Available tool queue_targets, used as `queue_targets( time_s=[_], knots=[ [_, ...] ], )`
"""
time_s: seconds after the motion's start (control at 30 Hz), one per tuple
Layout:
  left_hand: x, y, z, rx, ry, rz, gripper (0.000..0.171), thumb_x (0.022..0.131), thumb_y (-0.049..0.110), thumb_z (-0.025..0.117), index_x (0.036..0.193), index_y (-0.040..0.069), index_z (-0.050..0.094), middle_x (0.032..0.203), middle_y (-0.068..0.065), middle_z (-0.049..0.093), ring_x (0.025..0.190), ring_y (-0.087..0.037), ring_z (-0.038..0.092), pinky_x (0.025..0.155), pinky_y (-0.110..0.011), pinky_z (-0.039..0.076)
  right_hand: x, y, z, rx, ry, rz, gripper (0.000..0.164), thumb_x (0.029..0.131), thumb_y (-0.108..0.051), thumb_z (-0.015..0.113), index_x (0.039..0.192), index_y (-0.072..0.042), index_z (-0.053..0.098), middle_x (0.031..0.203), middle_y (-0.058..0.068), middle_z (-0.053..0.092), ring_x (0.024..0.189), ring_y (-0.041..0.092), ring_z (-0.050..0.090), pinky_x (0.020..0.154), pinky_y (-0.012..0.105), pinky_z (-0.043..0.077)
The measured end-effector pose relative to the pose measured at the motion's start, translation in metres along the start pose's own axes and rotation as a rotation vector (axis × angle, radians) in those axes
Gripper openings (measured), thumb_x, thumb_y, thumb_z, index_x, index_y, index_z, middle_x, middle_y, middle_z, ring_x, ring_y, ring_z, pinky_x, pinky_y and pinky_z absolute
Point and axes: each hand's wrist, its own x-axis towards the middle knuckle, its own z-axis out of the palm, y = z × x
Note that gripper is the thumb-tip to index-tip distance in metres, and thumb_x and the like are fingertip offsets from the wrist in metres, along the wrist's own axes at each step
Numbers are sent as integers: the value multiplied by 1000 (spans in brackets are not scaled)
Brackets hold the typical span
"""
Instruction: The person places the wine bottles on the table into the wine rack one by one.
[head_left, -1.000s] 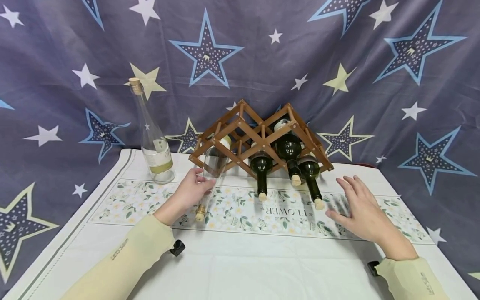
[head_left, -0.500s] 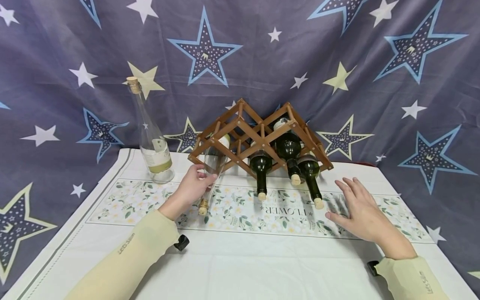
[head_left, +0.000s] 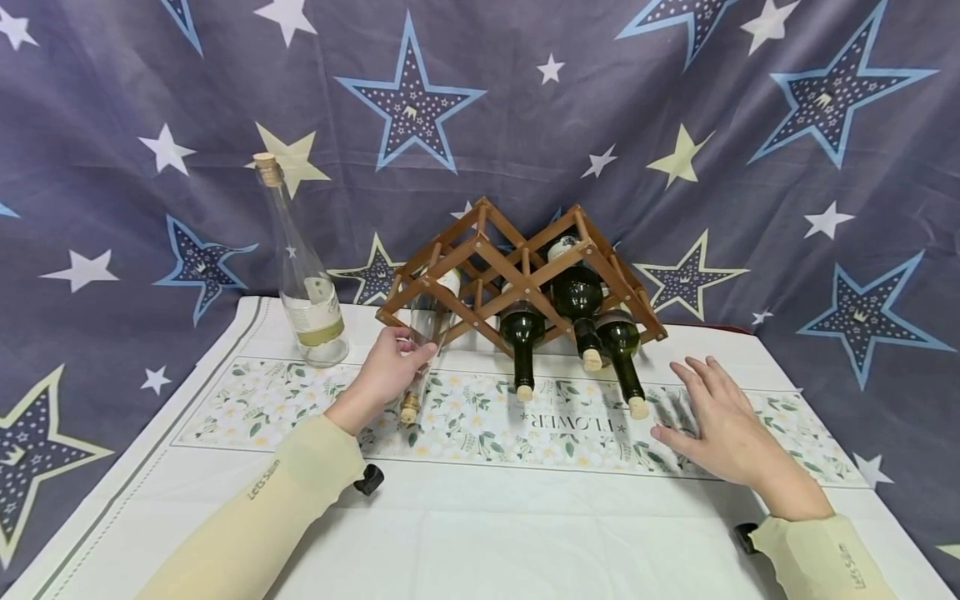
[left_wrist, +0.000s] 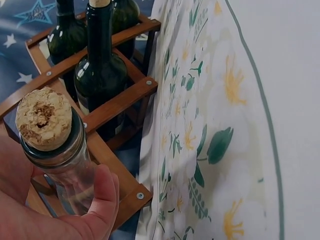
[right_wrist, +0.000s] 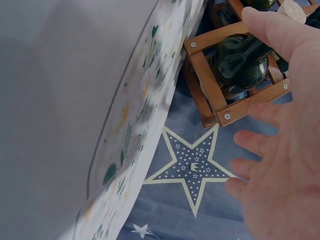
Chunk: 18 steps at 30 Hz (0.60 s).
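My left hand (head_left: 386,371) grips a corked clear glass wine bottle (head_left: 429,317) around its neck. The bottle's base end lies inside the left lower slot of a brown wooden wine rack (head_left: 527,282), and its neck points toward me. In the left wrist view the crumbly cork (left_wrist: 44,119) shows close up, with the thumb (left_wrist: 104,197) along the glass. My right hand (head_left: 723,425) is held with fingers spread to the right of the rack, touching nothing. Nearest to it is a dark green bottle (head_left: 619,340) in the rack's right lower slot.
Two more green bottles rest in the rack, one low in the middle (head_left: 522,329) and one higher (head_left: 577,292). Another corked clear bottle (head_left: 318,321) stands upright on the left. A flower-printed band (head_left: 487,429) crosses the white tablecloth (head_left: 525,525); a starry curtain (head_left: 525,125) hangs behind.
The clear bottle's corked end has swung slightly right and away from me, with my left hand moving along. My right hand has stayed in place.
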Motion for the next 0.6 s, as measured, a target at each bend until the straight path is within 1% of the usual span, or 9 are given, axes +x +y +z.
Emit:
queue_targets(
  time_s=[0.23, 0.37, 0.6],
  knots=[
    [2, 0, 1, -7, 6, 4, 66, 100, 27, 60, 147, -4, 26, 124, -20, 45, 89, -26, 63, 76, -33, 55, 0, 1, 1, 6, -8, 4, 96, 88, -58, 66, 158, -7, 23, 155, 28, 25, 147, 47, 7, 115, 60, 7],
    [3, 0, 1, 6, 14, 8, 66, 100, 28, 60, 147, -4, 26, 125, -21, 45, 90, -27, 63, 76, -33, 55, 1, 0, 2, -3, -12, 7, 97, 88, -59, 65, 159, -7, 23, 155, 28, 25, 147, 46, 7, 114, 61, 8],
    [2, -2, -1, 74, 22, 8, 70, 100, 36, 59, 149, -2, 26, 128, -20, 46, 95, -28, 61, 76, -35, 53, 0, -2, 2, -1, -25, 18, 97, 89, -60, 64, 159, -7, 22, 155, 29, 23, 147, 46, 5, 115, 61, 5]
  ],
)
